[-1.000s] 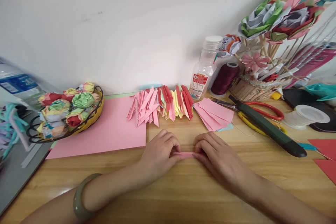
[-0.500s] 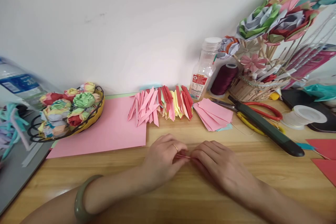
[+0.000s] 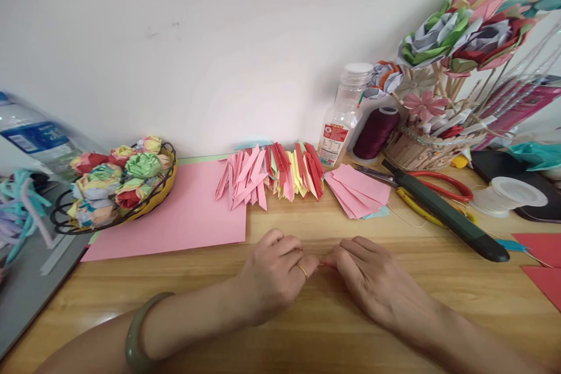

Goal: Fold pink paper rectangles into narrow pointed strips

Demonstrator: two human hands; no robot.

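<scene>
My left hand and my right hand meet at the middle of the wooden table, fingers curled and pressed together. Between the fingertips only a thin edge of a folded pink paper piece shows; the rest is hidden under my fingers. Just beyond my hands lies a row of folded paper pieces in pink, red and yellow. To its right is a stack of pink paper squares, and to its left a large pink sheet.
A wire basket of paper roses sits at the left beside a water bottle. At the right stand a clear bottle, a maroon thread spool, a paper-flower bouquet, scissors, a dark knife and red paper.
My two hands have drawn closer together over the pink piece, which showed as a flat strip between them a second ago and is now nearly covered. Nothing else has moved.
</scene>
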